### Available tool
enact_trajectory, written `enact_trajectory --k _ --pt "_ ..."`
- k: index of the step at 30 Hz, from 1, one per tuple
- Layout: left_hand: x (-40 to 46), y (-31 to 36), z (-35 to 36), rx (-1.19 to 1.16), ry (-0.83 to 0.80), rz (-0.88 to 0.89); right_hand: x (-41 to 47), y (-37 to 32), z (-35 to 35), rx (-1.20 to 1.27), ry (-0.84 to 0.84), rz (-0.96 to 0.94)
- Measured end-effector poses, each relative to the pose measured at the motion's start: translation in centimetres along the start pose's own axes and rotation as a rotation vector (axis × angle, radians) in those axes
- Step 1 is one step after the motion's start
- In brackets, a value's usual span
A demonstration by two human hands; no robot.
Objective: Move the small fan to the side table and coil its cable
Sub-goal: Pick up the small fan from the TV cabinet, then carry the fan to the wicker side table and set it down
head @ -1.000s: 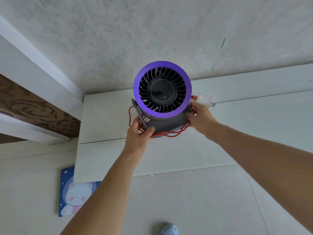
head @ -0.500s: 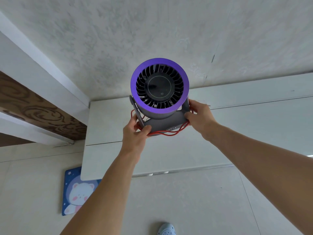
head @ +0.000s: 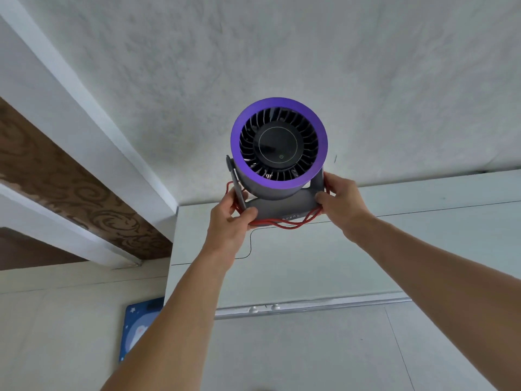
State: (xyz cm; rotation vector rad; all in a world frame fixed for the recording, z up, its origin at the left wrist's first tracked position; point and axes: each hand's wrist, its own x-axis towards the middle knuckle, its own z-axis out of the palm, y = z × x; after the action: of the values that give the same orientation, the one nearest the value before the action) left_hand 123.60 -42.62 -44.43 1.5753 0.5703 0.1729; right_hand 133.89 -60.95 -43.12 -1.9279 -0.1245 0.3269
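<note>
The small fan has a purple ring, black blades and a grey U-shaped stand. It faces me near the back of the white side table, close to the wall. Its red cable is wound in loops around the base. My left hand grips the left side of the stand and some cable loops. My right hand grips the right side of the stand. Whether the base touches the table top I cannot tell.
A grey textured wall rises right behind the fan. A white and brown door frame runs along the left. A blue picture tile lies on the floor left of the table. A metal rail edges the table front.
The fan has moved farther back toward the wall with both hands on its stand. The white plug seen by the right hand a second ago is out of sight.
</note>
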Motion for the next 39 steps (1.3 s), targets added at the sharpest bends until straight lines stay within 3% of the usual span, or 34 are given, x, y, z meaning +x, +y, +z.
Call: enact_trajectory --k 18,27,39 --pt "-9.9 17.4 -3.1 -0.012 0.044 0.094 -7.7 -15.8 -6.2 0.041 0.0 -0.165" --pt "-16.6 24.6 -4.6 -0.097 0.165 0.178 -12.4 -23.5 -8.3 0.105 -0.009 -0.283" --pt "-27.6 28.0 -9.8 -0.153 0.423 0.218 -19.9 -30.2 -5.5 0.079 -0.207 -0.457"
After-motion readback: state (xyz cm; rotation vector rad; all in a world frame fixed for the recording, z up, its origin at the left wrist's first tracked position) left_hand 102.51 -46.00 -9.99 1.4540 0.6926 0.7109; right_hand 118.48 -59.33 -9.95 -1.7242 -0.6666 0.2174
